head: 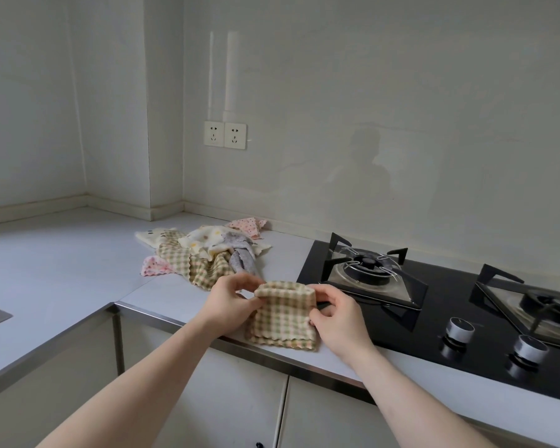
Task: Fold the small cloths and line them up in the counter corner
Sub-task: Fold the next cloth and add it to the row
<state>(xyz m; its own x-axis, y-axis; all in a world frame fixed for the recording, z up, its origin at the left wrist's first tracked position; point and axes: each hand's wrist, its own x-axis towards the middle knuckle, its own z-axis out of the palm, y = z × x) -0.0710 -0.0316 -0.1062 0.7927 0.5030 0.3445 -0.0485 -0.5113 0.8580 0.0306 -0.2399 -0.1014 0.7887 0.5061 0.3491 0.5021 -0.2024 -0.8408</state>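
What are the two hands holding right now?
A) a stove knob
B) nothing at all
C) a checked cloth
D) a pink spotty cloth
C: the left hand and the right hand each pinch a top corner of the green and cream checked cloth at the counter's front edge, while the pink spotty ones lie in the pile behind.

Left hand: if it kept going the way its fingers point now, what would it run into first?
Likely the checked cloth that the left hand pinches, then the right hand at the other corner; depth is unclear.
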